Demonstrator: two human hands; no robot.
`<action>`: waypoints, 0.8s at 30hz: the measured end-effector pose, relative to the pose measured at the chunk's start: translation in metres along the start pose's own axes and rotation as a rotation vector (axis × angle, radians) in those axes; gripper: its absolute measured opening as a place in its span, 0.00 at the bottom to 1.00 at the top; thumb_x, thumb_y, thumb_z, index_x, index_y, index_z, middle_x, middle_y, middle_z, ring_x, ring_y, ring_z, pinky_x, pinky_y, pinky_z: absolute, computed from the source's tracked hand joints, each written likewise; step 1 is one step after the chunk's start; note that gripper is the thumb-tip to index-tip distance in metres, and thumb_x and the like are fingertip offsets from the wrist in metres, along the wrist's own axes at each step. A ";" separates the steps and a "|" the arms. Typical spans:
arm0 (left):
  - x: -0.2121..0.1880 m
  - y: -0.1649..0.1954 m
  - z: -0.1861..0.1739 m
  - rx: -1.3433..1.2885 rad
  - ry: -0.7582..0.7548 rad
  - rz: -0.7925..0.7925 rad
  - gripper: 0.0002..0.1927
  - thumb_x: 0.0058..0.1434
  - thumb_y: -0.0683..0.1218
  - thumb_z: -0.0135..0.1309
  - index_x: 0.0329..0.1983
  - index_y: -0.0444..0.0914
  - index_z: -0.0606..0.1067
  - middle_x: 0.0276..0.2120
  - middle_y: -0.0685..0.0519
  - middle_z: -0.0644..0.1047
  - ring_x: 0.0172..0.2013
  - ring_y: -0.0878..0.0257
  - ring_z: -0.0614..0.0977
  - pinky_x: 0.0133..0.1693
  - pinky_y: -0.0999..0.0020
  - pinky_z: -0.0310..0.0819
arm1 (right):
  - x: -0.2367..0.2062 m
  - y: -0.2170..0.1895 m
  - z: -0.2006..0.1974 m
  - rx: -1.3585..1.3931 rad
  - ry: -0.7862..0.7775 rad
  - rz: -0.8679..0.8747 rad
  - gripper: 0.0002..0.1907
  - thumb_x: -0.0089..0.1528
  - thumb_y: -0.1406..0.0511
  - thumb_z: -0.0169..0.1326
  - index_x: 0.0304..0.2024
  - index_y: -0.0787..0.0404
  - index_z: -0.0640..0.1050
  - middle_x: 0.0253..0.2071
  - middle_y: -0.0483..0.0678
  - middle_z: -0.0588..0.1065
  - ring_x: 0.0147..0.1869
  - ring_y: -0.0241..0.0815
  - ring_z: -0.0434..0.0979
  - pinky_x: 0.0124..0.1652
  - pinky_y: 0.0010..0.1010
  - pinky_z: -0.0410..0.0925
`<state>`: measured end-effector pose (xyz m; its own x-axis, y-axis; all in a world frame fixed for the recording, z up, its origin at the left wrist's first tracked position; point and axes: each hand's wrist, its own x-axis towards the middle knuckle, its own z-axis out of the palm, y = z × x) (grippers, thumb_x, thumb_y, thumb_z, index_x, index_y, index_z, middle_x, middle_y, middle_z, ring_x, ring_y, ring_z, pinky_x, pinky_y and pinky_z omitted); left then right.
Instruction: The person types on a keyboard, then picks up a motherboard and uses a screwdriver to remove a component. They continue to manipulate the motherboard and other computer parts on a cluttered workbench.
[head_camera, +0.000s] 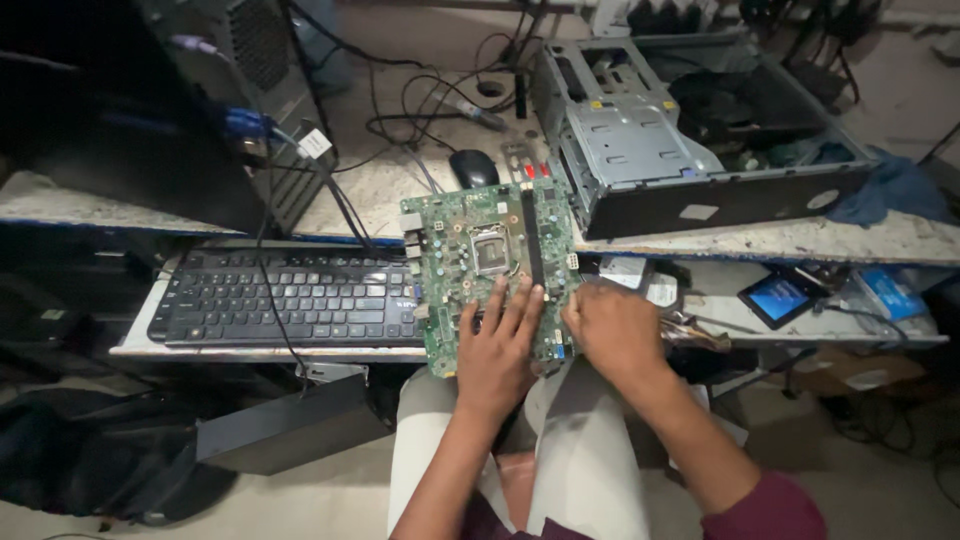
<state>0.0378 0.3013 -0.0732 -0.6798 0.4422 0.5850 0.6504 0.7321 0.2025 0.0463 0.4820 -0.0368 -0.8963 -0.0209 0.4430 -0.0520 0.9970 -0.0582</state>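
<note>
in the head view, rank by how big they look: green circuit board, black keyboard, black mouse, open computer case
1. open computer case
2. black keyboard
3. green circuit board, nearer the camera, so unsure
4. black mouse

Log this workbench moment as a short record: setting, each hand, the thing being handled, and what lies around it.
setting: cluttered workbench with a pull-out keyboard shelf, seen from above
left hand: laid flat on the lower part of the circuit board, fingers spread
right hand: at the board's lower right edge; grip hidden
circuit board: green, tilted over the shelf edge, square socket near the middle
left of board: black keyboard
behind board: black mouse, cables
right rear: open computer case
</note>
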 end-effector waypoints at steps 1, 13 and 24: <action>0.000 0.000 0.001 0.051 0.031 0.017 0.54 0.39 0.48 0.72 0.72 0.44 0.63 0.71 0.53 0.65 0.71 0.52 0.63 0.65 0.45 0.54 | -0.001 0.000 0.001 -0.005 0.021 -0.029 0.16 0.63 0.57 0.53 0.26 0.60 0.79 0.26 0.55 0.79 0.28 0.55 0.81 0.28 0.46 0.72; 0.003 0.001 -0.001 0.001 -0.020 -0.009 0.56 0.35 0.50 0.72 0.71 0.43 0.63 0.70 0.51 0.65 0.70 0.51 0.63 0.64 0.43 0.53 | 0.017 0.019 -0.023 0.274 -0.132 0.004 0.17 0.62 0.55 0.52 0.28 0.60 0.81 0.23 0.60 0.76 0.30 0.63 0.78 0.34 0.52 0.70; 0.003 0.002 -0.003 -0.024 -0.040 -0.024 0.55 0.37 0.51 0.71 0.72 0.43 0.63 0.71 0.52 0.64 0.71 0.52 0.62 0.64 0.43 0.52 | 0.005 -0.001 -0.016 0.068 0.062 0.084 0.17 0.59 0.54 0.56 0.34 0.61 0.81 0.28 0.57 0.80 0.29 0.58 0.81 0.30 0.49 0.71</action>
<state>0.0382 0.3026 -0.0690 -0.7080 0.4452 0.5482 0.6414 0.7302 0.2353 0.0486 0.4817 -0.0202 -0.8701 0.0691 0.4880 -0.0097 0.9875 -0.1571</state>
